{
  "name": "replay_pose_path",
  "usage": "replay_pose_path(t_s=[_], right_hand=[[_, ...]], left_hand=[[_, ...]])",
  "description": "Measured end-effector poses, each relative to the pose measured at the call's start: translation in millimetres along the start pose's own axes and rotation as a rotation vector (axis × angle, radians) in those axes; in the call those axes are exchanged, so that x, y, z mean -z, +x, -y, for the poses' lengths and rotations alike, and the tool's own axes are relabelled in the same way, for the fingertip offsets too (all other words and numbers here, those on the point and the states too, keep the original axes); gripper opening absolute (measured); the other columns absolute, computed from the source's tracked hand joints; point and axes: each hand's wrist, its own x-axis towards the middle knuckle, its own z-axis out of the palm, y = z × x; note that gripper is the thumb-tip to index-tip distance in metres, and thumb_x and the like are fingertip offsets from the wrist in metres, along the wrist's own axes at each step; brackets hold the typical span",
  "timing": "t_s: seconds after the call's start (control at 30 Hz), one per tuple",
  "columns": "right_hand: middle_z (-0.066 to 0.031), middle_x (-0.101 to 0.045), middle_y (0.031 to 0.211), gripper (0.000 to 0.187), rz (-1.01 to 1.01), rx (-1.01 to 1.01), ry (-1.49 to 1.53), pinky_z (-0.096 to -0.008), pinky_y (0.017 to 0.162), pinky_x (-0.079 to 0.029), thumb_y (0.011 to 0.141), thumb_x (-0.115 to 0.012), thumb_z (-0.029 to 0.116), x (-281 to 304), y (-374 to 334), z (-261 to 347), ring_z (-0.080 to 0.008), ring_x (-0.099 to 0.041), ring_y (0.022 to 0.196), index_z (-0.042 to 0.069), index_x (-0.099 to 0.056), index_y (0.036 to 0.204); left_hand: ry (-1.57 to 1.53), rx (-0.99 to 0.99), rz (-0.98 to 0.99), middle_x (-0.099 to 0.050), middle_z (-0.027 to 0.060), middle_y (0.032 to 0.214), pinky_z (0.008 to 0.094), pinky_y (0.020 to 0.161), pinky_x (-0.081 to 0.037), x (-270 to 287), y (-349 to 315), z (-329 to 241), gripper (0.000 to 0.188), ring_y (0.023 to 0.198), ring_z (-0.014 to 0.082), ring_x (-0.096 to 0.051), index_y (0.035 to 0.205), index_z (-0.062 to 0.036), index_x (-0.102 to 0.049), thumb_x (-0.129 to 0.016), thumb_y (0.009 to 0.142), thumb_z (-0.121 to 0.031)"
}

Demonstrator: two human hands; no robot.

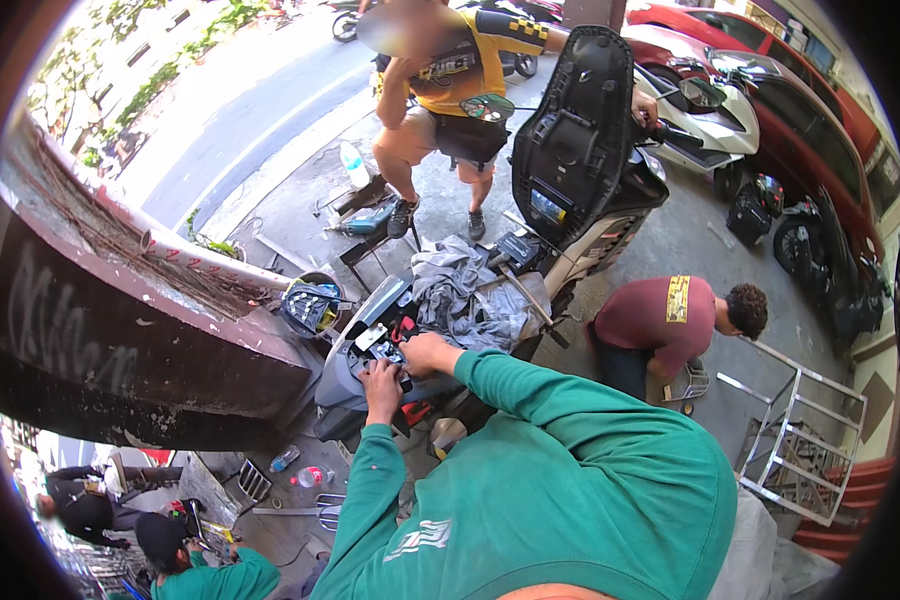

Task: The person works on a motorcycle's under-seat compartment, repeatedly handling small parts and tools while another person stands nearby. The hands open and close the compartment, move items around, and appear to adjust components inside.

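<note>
Green-sleeved forearms reach far into the grey scooter's opened compartment (370,345): left hand (381,380) pressed on small black parts (grip unclear), right hand (428,352) just beside, steadying; crumpled grey cloth (465,290) lies beyond, perhaps shielding the bodywork.

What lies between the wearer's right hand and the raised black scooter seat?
In the head view, a crumpled grey cloth lies over the scooter's open compartment, between the right hand and the raised black seat. The left hand is on the small parts beside it.
</note>
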Motion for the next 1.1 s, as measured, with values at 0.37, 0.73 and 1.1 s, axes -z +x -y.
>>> replay_pose_path(t_s=[0.37, 0.73, 1.1], right_hand=[[-0.0218, -0.073, 0.108, 0.039, 0.042, 0.002, 0.006, -0.0479, 0.089, -0.057, 0.081, -0.066, 0.035, 10, 3, -1, -0.0371, -0.071, 0.102, 0.006, -0.077, 0.104], [-0.0194, -0.074, 0.098, 0.030, 0.059, 0.219, -0.109, -0.0504, 0.084, -0.056, 0.087, -0.063, 0.033, 8, 23, -1, -0.0393, -0.071, 0.092, 0.010, -0.075, 0.102], [-0.0185, -0.075, 0.098, 0.042, 0.133, 0.301, -0.323, -0.0469, 0.080, -0.059, 0.090, -0.062, 0.044, -12, 48, 18, -0.0353, -0.074, 0.090, 0.006, -0.077, 0.097]], left_hand=[[-0.100, 0.055, -0.125, -0.063, 0.0108, 0.109, 0.0476, 0.102, -0.035, 2, -5, 1, 0.027, 0.111, 0.0309, -0.056, 0.102, -0.0054, -0.067, -0.075, 0.083, -0.022], [-0.093, 0.091, -0.049, -0.059, 0.0132, 0.125, 0.0486, 0.116, -0.029, 8, -26, 11, 0.062, 0.126, 0.0310, -0.053, 0.138, -0.0087, -0.054, -0.075, 0.083, -0.027], [-0.236, 0.064, -0.102, -0.060, 0.0141, 0.127, 0.0486, 0.116, -0.033, 11, -31, 16, 0.071, 0.124, 0.0344, -0.052, 0.146, -0.0089, -0.045, -0.076, 0.082, -0.010]])
